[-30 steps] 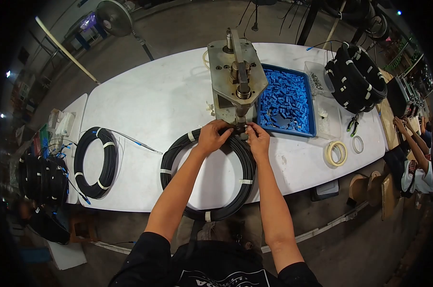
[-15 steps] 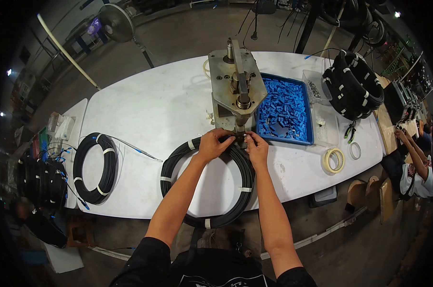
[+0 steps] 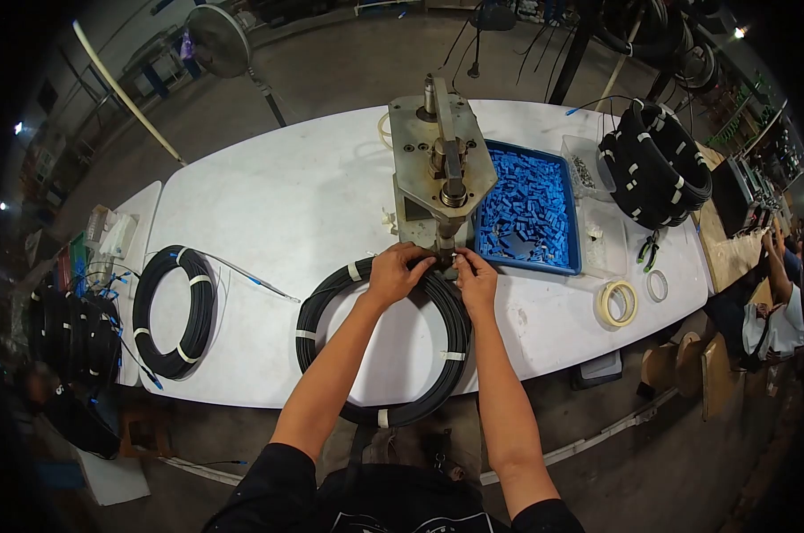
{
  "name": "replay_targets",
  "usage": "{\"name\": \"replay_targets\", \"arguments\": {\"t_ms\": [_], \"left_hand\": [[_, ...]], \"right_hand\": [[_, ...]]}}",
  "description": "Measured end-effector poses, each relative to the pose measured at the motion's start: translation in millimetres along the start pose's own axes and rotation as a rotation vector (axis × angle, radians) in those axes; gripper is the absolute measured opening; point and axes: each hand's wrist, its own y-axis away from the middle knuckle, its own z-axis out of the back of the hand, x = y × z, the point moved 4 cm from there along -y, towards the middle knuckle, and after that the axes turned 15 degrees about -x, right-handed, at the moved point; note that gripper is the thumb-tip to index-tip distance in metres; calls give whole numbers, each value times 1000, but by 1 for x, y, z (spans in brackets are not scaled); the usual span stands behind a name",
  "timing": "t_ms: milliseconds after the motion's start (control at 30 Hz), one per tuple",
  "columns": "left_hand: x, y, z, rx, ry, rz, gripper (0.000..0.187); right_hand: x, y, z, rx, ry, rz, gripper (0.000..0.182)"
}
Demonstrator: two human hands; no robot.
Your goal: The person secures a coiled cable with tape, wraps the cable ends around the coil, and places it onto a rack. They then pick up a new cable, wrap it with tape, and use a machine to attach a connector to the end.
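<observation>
A metal press [image 3: 442,147] stands at the middle of the white table. Below its ram, my left hand [image 3: 400,274] is closed at the top of a black cable coil [image 3: 382,417], which is bound with white tape. Its fingertips pinch something dark, too small to name. To its right, my right hand [image 3: 476,277] pinches a small whitish piece that I cannot make out. Both hands are nearly touching, under the press head. Right of the press sits a blue tray [image 3: 575,253] full of small blue parts.
Another taped coil [image 3: 147,351] lies to the left. On the right are clear boxes [image 3: 602,235], tape rolls [image 3: 617,303], pliers [image 3: 649,252] and a stacked coil bundle [image 3: 655,164]. A co-worker [image 3: 780,306] is at the far right, a fan [image 3: 217,43] at the back left.
My hands and the coil have barely moved. The co-worker's arms at the far right have shifted.
</observation>
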Motion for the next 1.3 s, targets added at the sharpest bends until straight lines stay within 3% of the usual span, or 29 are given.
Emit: {"name": "replay_targets", "arguments": {"t_ms": [567,1300], "left_hand": [[2,0,-2,28,-55,58,19],[-5,0,1,-73,-46,-49,18]], "right_hand": [[-2,1,0,0,-21,-5,20],[-1,0,0,-1,5,6,20]]}}
